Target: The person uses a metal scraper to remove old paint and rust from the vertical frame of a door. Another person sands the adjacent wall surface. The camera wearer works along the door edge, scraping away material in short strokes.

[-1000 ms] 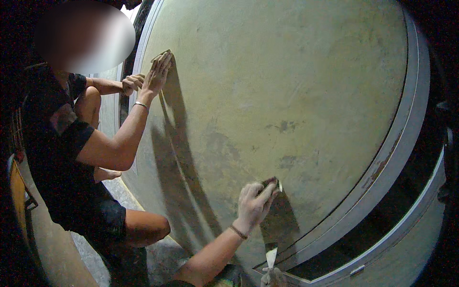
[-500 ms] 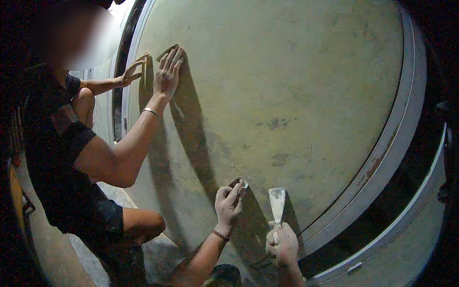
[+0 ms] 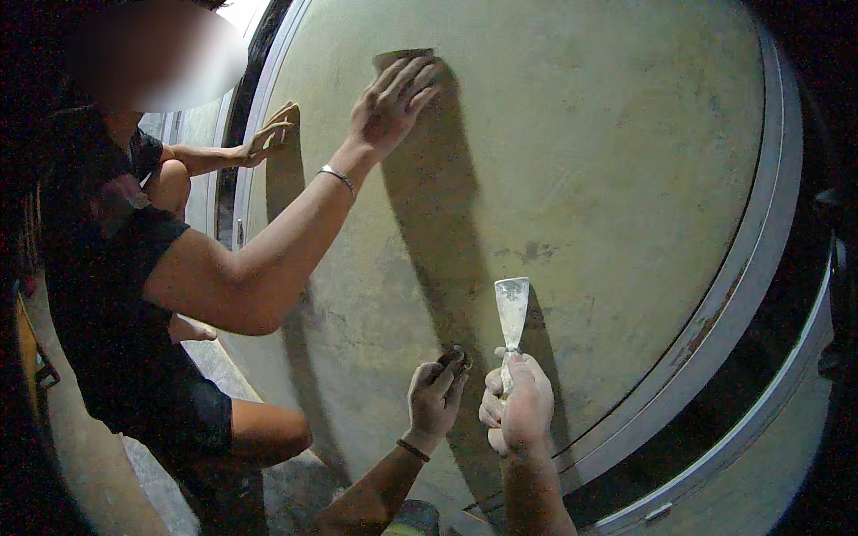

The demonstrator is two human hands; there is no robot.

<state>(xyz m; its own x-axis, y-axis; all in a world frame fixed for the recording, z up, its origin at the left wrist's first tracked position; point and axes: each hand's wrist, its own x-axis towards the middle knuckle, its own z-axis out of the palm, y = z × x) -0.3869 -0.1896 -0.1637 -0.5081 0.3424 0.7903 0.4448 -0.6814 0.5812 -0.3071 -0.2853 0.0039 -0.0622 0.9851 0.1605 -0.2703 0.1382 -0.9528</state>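
My right hand (image 3: 523, 404) is wrapped round the handle of a putty knife (image 3: 512, 310). Its pale, smeared blade points up in front of a large greenish-yellow panel (image 3: 608, 179) with grey patches. To the left, my dusty left hand (image 3: 435, 396) has its fingers curled at the panel's lower part, closed around a small dark piece whose kind I cannot make out. A co-worker's hand (image 3: 386, 107) presses a thin brownish sheet (image 3: 404, 56) against the upper panel. That person's other hand (image 3: 271, 134) rests on the panel near its left edge.
A co-worker in dark clothes (image 3: 98, 295) crouches close on the left, one arm reaching across. A grey frame (image 3: 746, 326) curves along the panel's right side, with a dark gap beyond it. A yellowish object (image 3: 34, 344) stands at the far left.
My right hand has raised the putty knife up the panel. My left hand has shifted slightly right and down. The co-worker's hand with the sheet has moved up and to the right.
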